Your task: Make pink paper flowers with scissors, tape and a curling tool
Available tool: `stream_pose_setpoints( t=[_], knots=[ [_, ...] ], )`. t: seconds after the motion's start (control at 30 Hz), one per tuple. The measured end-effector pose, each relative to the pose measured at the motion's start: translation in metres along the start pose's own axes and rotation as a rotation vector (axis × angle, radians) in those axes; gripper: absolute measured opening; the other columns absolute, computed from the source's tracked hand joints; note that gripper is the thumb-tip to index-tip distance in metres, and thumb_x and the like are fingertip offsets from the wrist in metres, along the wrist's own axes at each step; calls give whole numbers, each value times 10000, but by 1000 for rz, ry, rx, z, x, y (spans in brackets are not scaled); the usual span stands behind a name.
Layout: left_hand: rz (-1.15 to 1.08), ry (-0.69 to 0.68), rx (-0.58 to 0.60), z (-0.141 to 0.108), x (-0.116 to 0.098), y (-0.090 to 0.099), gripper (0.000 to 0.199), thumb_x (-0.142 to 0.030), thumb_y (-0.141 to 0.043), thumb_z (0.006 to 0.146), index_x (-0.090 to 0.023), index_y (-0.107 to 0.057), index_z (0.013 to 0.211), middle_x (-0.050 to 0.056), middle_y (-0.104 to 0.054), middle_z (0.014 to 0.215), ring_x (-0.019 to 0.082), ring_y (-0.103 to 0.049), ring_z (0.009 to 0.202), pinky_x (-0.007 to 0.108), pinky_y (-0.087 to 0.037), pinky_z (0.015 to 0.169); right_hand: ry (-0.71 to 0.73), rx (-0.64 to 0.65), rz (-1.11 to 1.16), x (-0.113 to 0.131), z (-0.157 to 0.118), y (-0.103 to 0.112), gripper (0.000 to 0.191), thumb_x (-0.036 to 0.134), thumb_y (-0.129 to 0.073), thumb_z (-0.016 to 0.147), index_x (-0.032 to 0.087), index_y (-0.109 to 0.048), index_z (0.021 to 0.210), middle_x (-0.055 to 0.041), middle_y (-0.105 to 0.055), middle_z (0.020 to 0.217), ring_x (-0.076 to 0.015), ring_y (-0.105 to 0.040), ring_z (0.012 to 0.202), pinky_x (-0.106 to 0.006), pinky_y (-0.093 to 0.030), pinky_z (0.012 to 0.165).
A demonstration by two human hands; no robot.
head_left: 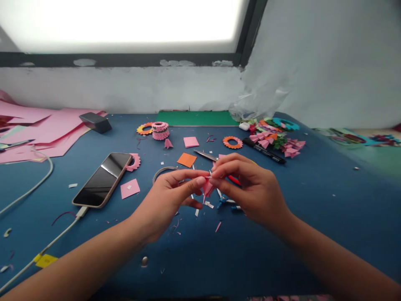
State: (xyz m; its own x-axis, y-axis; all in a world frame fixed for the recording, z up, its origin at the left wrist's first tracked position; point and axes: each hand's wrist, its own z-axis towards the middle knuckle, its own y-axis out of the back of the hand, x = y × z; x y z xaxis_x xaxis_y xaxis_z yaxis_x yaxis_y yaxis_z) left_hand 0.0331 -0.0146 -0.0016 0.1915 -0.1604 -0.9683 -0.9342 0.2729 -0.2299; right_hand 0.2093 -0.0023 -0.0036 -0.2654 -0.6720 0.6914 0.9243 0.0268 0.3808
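Observation:
Near the middle of the view, my left hand (171,196) and my right hand (255,188) meet, both pinching a small folded pink paper piece (208,189). Something thin and whitish shows at its top between the fingertips, too small to name. Behind my right hand lie scissors (205,155) with red handles, partly covered. A blue compass-like tool (222,200) rests below the hands' meeting point. Just beyond the hands are an orange paper square (186,159) and a pink square (191,142).
A phone (102,179) with a cable lies at left, beside a pink square (130,189). Pink sheets (46,129) and a dark block (95,122) are farther back. Scalloped rings (232,142), a black marker (265,151) and folded paper pieces (293,147) lie behind my right hand.

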Motion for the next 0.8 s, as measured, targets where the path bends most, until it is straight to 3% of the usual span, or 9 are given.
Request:
stream_pose_setpoints(
  t=[0.1,0.6,0.8],
  knots=[
    [-39,19,-1,-1,0,0,104,-260,-692,770,-225,-732,860,6,-675,783,112,-616,729,182,-552,558,32,4,-51,0,0,1,59,184,-651,799,241,-638,803,7,-616,868,-142,-600,861,-310,-480,809],
    [-79,44,1,-4,-4,-4,124,-265,-715,757,-195,-737,858,16,-679,773,101,-617,726,161,-532,565,185,45,-152,1,3,6,79,139,-648,793,191,-665,850,-12,-611,913,-103,-596,897,-217,-491,811],
    [-84,26,24,-3,-3,-3,166,-262,-705,771,-220,-735,929,14,-685,768,96,-627,728,146,-542,553,282,55,-231,1,3,8,87,138,-642,794,165,-682,865,-47,-620,928,-124,-599,893,-248,-491,808]
  ],
)
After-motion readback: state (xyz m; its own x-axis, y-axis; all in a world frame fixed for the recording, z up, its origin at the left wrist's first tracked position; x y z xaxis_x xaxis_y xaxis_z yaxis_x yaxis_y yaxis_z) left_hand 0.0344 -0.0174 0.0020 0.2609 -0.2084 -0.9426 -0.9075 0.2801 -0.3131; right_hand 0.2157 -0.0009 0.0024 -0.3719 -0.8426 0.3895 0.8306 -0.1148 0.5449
